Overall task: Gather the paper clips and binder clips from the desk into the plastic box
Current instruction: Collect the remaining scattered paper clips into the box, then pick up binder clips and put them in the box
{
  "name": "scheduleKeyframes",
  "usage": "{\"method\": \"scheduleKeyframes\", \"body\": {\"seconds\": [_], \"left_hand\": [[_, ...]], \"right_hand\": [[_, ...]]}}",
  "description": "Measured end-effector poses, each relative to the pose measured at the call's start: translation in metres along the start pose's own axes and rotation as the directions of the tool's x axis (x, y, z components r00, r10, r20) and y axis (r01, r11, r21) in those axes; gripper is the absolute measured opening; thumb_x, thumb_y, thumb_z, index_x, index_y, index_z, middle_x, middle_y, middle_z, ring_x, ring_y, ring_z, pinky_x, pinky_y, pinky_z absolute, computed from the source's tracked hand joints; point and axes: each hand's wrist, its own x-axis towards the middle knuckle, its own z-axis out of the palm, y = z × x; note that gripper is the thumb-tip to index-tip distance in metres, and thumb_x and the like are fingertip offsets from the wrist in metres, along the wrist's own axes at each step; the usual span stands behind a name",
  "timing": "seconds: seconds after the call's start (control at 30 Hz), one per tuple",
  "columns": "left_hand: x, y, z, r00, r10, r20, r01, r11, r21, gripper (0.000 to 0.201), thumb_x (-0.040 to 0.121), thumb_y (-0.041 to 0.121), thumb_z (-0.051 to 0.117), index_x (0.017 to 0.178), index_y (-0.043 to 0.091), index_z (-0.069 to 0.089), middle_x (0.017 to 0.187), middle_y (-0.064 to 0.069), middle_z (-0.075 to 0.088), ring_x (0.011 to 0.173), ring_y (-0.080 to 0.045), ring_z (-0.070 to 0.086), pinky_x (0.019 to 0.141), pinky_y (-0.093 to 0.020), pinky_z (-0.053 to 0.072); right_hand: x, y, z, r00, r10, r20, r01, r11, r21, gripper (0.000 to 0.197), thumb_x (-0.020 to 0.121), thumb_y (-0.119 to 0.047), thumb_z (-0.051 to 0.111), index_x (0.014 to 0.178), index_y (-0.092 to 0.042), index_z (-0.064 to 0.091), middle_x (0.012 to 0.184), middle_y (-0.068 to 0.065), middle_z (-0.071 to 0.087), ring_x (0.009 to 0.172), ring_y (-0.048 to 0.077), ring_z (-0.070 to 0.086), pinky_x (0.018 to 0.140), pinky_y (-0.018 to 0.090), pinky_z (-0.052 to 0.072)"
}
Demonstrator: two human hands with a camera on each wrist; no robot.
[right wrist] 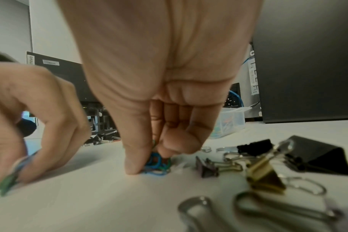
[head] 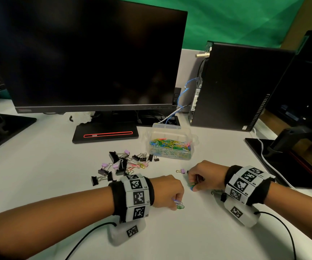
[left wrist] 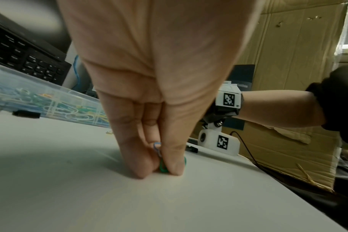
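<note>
The clear plastic box [head: 171, 145] holds many coloured paper clips and stands open on the white desk, behind both hands. My left hand [head: 170, 192] pinches green and blue paper clips [left wrist: 162, 166] against the desk with thumb and fingers. My right hand [head: 202, 175] pinches a small bunch of blue and green paper clips [right wrist: 156, 164] on the desk. A pile of black and purple binder clips [head: 123, 164] lies left of the box. One small purple binder clip [head: 181, 171] lies just left of my right hand.
A dark monitor [head: 87, 57] on its stand [head: 105, 133] fills the back left. A black computer tower [head: 235, 87] stands back right, with cables beside it. Another monitor base [head: 286, 160] sits at the right. More binder clips [right wrist: 264, 172] lie under my right wrist.
</note>
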Motion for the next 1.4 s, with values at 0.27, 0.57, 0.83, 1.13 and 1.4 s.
{"method": "scheduleKeyframes", "body": {"seconds": [0.27, 0.57, 0.83, 1.13, 1.4], "left_hand": [[0.012, -0.038, -0.037, 0.985, -0.073, -0.157, 0.074, 0.997, 0.0, 0.019, 0.084, 0.01, 0.063, 0.098, 0.0, 0.071, 0.095, -0.016, 0.073, 0.074, -0.018, 0.055, 0.069, -0.019, 0.037], [0.052, -0.083, -0.083, 0.84, -0.323, -0.436, 0.25, 0.944, -0.216, 0.021, 0.087, 0.014, 0.064, 0.105, 0.005, 0.071, 0.105, -0.013, 0.071, 0.091, -0.024, 0.064, 0.089, -0.031, 0.051], [0.069, -0.085, -0.082, 0.859, -0.381, -0.341, 0.323, 0.921, -0.217, 0.037, 0.088, -0.003, 0.051, 0.119, 0.012, 0.064, 0.122, -0.013, 0.062, 0.112, -0.026, 0.059, 0.096, -0.033, 0.049], [0.028, -0.099, -0.092, 0.864, -0.307, -0.398, 0.285, 0.952, -0.115, 0.046, 0.088, -0.009, 0.043, 0.118, 0.018, 0.064, 0.125, -0.006, 0.058, 0.112, -0.02, 0.056, 0.086, -0.02, 0.041], [-0.022, -0.119, -0.072, 0.908, -0.329, -0.259, 0.341, 0.94, 0.0, 0.029, 0.091, 0.008, 0.052, 0.113, 0.02, 0.067, 0.118, -0.001, 0.061, 0.103, -0.013, 0.057, 0.083, -0.017, 0.039]], "right_hand": [[0.012, 0.0, -0.019, 0.994, 0.003, -0.11, -0.004, 1.0, -0.015, 0.009, 0.078, -0.017, 0.07, 0.084, -0.011, 0.067, 0.065, -0.014, 0.051, 0.07, 0.011, 0.051, 0.056, 0.008, 0.034], [0.06, 0.012, -0.068, 0.89, 0.163, -0.426, -0.084, 0.977, 0.196, 0.009, 0.076, -0.016, 0.075, 0.08, -0.012, 0.068, 0.071, -0.006, 0.062, 0.059, 0.005, 0.057, 0.063, 0.016, 0.046], [0.079, 0.022, -0.063, 0.893, 0.243, -0.379, -0.114, 0.937, 0.332, 0.007, 0.08, -0.01, 0.07, 0.087, -0.008, 0.072, 0.085, 0.009, 0.072, 0.057, 0.012, 0.061, 0.064, 0.022, 0.055], [0.076, 0.01, -0.049, 0.973, 0.087, -0.216, -0.097, 0.995, -0.032, 0.036, 0.091, -0.002, 0.044, 0.115, -0.014, 0.067, 0.121, 0.014, 0.062, 0.11, 0.032, 0.055, 0.095, 0.032, 0.043], [0.083, -0.027, -0.05, 0.94, -0.021, -0.341, 0.005, 0.999, -0.046, 0.03, 0.089, -0.007, 0.051, 0.113, -0.016, 0.066, 0.116, 0.012, 0.055, 0.108, 0.027, 0.052, 0.094, 0.031, 0.041]]}}
